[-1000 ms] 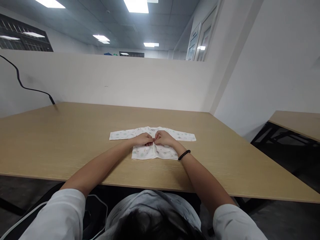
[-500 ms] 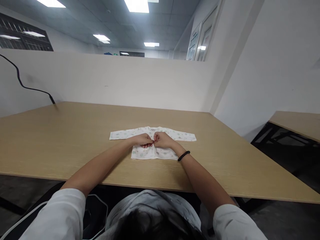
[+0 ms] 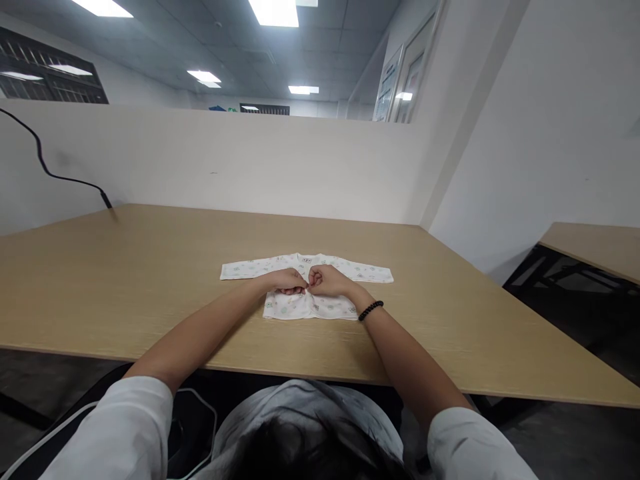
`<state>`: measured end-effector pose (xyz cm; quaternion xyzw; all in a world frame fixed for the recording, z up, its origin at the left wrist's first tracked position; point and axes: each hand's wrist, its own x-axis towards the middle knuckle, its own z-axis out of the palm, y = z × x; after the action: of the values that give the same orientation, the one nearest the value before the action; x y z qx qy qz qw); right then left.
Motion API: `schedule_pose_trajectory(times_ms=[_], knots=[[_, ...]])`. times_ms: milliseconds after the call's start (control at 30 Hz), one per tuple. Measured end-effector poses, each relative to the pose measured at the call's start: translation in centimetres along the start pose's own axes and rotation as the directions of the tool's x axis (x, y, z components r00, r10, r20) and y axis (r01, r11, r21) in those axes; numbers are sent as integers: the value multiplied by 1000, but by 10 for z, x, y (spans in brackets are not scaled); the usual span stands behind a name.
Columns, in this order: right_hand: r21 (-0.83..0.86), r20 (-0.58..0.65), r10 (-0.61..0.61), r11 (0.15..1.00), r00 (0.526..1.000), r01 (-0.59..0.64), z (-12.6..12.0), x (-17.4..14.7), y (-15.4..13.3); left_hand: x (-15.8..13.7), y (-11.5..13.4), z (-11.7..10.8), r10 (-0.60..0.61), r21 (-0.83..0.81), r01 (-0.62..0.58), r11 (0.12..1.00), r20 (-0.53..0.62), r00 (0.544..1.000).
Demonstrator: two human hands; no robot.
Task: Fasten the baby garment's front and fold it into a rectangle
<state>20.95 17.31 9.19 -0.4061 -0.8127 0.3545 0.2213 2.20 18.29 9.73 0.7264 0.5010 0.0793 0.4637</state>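
Observation:
A small white long-sleeved shirt (image 3: 290, 307) with a pale print lies spread on the table, its collar away from me and its sleeves stretched out to both sides. My left hand (image 3: 289, 281) and my right hand (image 3: 327, 280) meet at the middle of its front. Both are closed, with fingertips pinching the cloth along the centre line. The fabric puckers just below them. Whatever small part sits between the fingertips is hidden. A black beaded bracelet (image 3: 371, 310) circles my right wrist.
The wooden table (image 3: 150, 267) reaches to a low white partition (image 3: 270, 167). A black cable (image 3: 65, 177) hangs down at the far left. Another table (image 3: 595, 247) stands to the right beside the wall.
Almost nothing differs. My fingers have shifted slightly at the same spot on the shirt front, and my left fingers are turned a little further down.

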Motion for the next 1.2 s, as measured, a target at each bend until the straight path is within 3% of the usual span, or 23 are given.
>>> schedule_pose_trajectory(times_ms=[433,633,867,1100,1200], knots=[[154,89,36,987,995,-49,-4,1,6,15,-16,-6,42,-59,-39,998,52,998],[81,77,42,996,996,-48,-6,5,13,10,-16,-1,89,-130,-82,988,51,995],[1,83,-32,999,996,32,-6,6,14,7,-13,-5,86,-33,-85,996,45,995],[-70,35,65,996,997,-63,-4,7,19,2,-12,-4,160,-38,-158,987,75,984],[-58,51,10,998,999,-7,-5,7,20,-1,-10,-4,185,-15,-185,983,80,979]])
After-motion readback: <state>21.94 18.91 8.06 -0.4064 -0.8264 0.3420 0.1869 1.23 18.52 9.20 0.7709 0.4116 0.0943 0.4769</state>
